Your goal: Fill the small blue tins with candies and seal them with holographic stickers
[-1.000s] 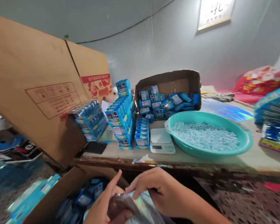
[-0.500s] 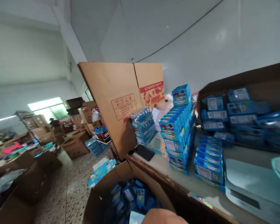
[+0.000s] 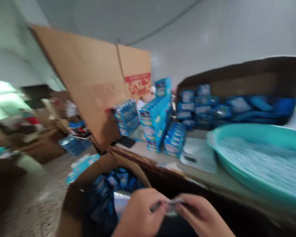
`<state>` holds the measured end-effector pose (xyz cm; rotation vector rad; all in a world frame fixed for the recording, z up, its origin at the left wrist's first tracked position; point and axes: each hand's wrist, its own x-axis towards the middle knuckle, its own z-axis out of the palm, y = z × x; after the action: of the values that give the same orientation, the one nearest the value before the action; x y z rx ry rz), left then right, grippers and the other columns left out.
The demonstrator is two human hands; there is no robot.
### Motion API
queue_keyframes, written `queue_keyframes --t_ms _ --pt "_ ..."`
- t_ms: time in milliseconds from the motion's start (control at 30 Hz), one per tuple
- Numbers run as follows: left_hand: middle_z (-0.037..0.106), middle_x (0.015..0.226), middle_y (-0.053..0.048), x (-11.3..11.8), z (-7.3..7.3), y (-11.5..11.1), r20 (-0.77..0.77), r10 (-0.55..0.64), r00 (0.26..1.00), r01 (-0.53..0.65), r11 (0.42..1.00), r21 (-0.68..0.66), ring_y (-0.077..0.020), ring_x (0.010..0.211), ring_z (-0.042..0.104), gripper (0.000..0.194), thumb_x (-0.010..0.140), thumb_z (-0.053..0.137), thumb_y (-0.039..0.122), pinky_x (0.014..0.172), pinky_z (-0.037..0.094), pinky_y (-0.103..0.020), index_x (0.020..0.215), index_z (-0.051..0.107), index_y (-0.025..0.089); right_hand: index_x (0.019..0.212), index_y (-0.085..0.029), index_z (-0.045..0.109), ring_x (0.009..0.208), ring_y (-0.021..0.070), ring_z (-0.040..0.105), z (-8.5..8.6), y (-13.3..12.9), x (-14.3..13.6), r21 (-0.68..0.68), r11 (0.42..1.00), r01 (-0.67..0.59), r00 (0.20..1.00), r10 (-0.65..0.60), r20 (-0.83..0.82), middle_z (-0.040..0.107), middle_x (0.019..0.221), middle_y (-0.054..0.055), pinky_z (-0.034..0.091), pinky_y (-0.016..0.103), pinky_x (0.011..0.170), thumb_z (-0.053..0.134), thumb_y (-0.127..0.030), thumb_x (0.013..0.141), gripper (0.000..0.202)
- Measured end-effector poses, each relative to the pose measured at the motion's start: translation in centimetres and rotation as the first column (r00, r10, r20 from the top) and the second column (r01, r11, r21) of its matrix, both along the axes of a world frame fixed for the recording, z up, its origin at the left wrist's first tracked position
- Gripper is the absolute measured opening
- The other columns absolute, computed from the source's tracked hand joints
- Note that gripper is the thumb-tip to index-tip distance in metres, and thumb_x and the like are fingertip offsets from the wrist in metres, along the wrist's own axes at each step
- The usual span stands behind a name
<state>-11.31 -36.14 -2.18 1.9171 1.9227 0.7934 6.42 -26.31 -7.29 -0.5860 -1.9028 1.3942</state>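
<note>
Head view, blurred. Left hand [image 3: 146, 209] and right hand [image 3: 202, 210] near bottom centre, close together, fingertips nearly meeting. Both pinch a thin translucent piece [image 3: 172, 206] between thumb and fingers, one at each side; grip closed on it, exact material too blurred to tell. The piece is in front of the table [image 3: 148, 159], at the near side of its edge. Pale sheet [image 3: 121, 201] just left of the left hand, partly hidden by it; can't tell whether it is held.

Open carton [image 3: 69, 197] below and left, with blue packs [image 3: 123, 179] inside. Light-blue cardboard pieces [image 3: 82, 166] on the floor left of it.

On the table, left to right: wrapped blue stack [image 3: 127, 118], dark flat object [image 3: 125, 141] in front of it, tall stack of blue boxes [image 3: 154, 120], short stack of blue boxes [image 3: 174, 139], white scale [image 3: 198, 154], turquoise basin [image 3: 233, 164] holding many small pale-blue pieces [image 3: 263, 158]. Brown box [image 3: 249, 82] with more blue packs lies behind scale and basin. Big cardboard panel [image 3: 88, 72] stands upright at left.
</note>
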Motion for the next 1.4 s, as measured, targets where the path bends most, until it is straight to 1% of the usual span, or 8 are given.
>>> queue_keyframes --t_ms 100,233,433,700,867,1000,1233,1400 --pt "0.076 0.094 -0.003 0.5 0.8 0.6 0.067 -0.065 0.996 0.065 0.998 0.010 -0.0175 0.087 0.071 0.022 0.092 0.059 0.039 0.079 0.052 -0.021 0.102 0.077 0.031 0.071 -0.016 0.068 0.061 0.0134 0.046 1.0 -0.9 1.6 -0.086 0.996 -0.028 0.999 0.030 0.012 0.055 0.063 0.000 0.037 0.025 0.056 0.060 -0.040 0.092 0.033" --pt "0.074 0.086 -0.002 0.6 -1.1 2.1 0.071 -0.079 0.994 0.072 0.993 0.094 -0.0164 0.077 0.070 0.018 0.087 0.065 0.041 0.068 0.053 -0.018 0.095 0.077 0.029 0.069 -0.015 0.062 0.058 0.0101 0.032 1.2 -0.8 2.6 -0.237 0.971 0.025 1.000 -0.028 -0.011 0.039 0.060 -0.004 0.025 0.024 0.051 0.062 -0.036 0.089 0.029" --pt "0.070 0.078 -0.001 2.2 -0.3 1.9 0.017 -0.092 0.996 0.093 0.995 -0.025 -0.0142 0.071 0.066 0.024 0.091 0.059 0.043 0.055 0.050 -0.016 0.082 0.074 0.027 0.103 -0.018 0.071 0.075 0.0146 0.053 1.4 -1.8 3.2 -0.328 0.943 0.051 0.994 -0.079 -0.074 0.063 0.085 0.002 0.041 0.024 0.068 0.057 -0.042 0.095 0.029" --pt "0.075 0.087 -0.001 3.0 0.0 1.1 0.127 -0.008 0.992 0.017 0.997 -0.073 -0.0153 0.078 0.071 0.028 0.089 0.062 0.050 0.066 0.056 -0.019 0.095 0.076 0.026 0.076 -0.017 0.061 0.065 0.0125 0.045 1.2 -3.0 2.1 -0.310 0.925 0.221 0.960 -0.262 -0.095 0.054 0.069 -0.001 0.034 0.024 0.059 0.054 -0.034 0.093 0.025" --pt "0.074 0.083 0.002 3.1 -0.3 0.5 0.013 -0.085 0.996 0.083 0.992 0.098 -0.0122 0.076 0.069 0.021 0.093 0.059 0.042 0.069 0.053 -0.018 0.093 0.075 0.029 0.066 -0.019 0.049 0.061 0.0110 0.037 1.5 -3.3 2.0 -0.337 0.924 0.180 0.972 -0.220 -0.082 0.042 0.062 -0.004 0.029 0.024 0.056 0.053 -0.031 0.090 0.027" --pt "0.072 0.081 0.003 3.2 -0.1 0.8 -0.070 -0.109 0.992 0.115 0.989 0.089 -0.0127 0.073 0.067 0.023 0.095 0.055 0.041 0.066 0.052 -0.021 0.086 0.071 0.027 0.062 -0.019 0.046 0.060 0.0108 0.033 1.3 -3.6 1.4 -0.431 0.872 0.232 0.947 -0.304 -0.104 0.037 0.059 -0.005 0.027 0.025 0.054 0.055 -0.032 0.085 0.028" --pt "0.074 0.093 0.003 2.8 -0.9 0.8 -0.071 -0.035 0.997 0.053 0.960 0.276 -0.0123 0.084 0.069 0.017 0.094 0.061 0.034 0.074 0.053 -0.021 0.107 0.071 0.029 0.080 -0.018 0.074 0.072 0.0147 0.054 0.9 -3.7 1.5 -0.519 0.848 0.108 0.921 -0.282 -0.270 0.065 0.075 0.002 0.043 0.025 0.068 0.065 -0.036 0.085 0.021" --pt "0.071 0.110 -0.001 2.9 -1.2 1.1 -0.196 -0.029 0.980 0.104 0.918 0.384 -0.0131 0.099 0.067 0.032 0.096 0.055 0.024 0.087 0.052 -0.023 0.128 0.063 0.028 0.092 -0.024 0.080 0.081 0.0178 0.063 -0.3 -4.1 0.5 -0.477 0.845 0.244 0.888 -0.392 -0.241 0.073 0.085 0.003 0.049 0.027 0.076 0.066 -0.025 0.083 0.017"
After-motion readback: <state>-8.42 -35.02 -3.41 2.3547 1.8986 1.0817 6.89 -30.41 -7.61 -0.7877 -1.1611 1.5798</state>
